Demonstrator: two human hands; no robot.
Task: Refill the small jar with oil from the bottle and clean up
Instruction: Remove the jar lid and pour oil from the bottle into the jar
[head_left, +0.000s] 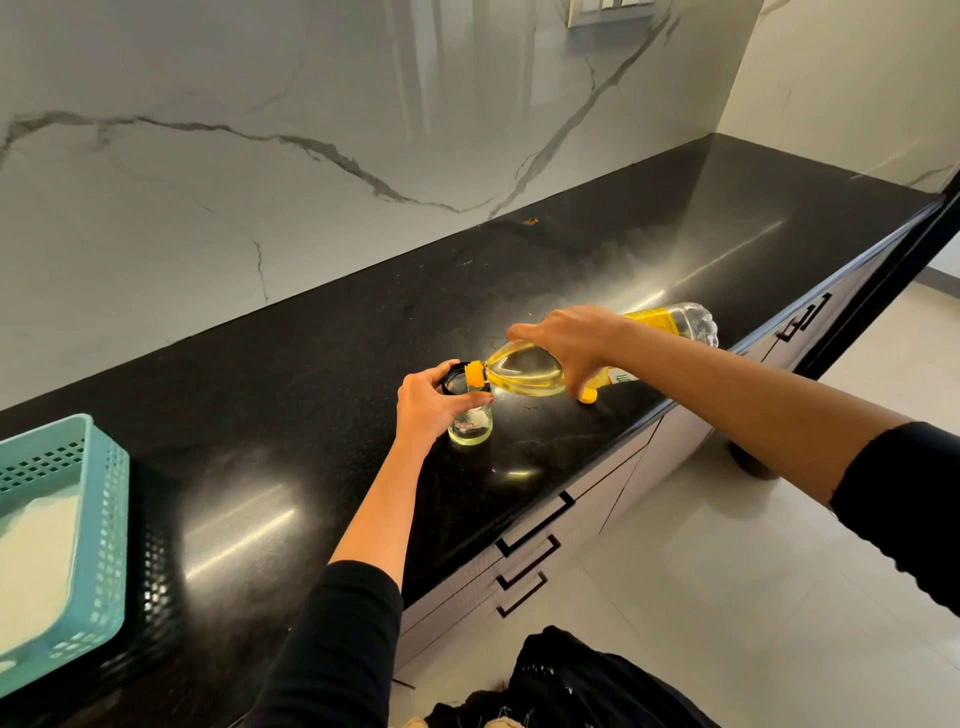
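Observation:
A small clear glass jar (471, 423) stands on the black counter (311, 415) with a little yellow oil at its bottom. My left hand (428, 408) grips the jar round its black rim. My right hand (569, 343) holds a clear plastic oil bottle (524, 371) tipped almost flat, its yellow neck (474, 375) over the jar's mouth. Yellow oil fills the bottle's lower part. A yellow cap (588, 396) lies on the counter just below my right hand.
A teal perforated basket (98, 519) holding something white sits at the counter's left front. A marble wall (311, 156) backs the counter. Drawers with black handles (535, 535) run under the front edge, above a tiled floor (727, 597).

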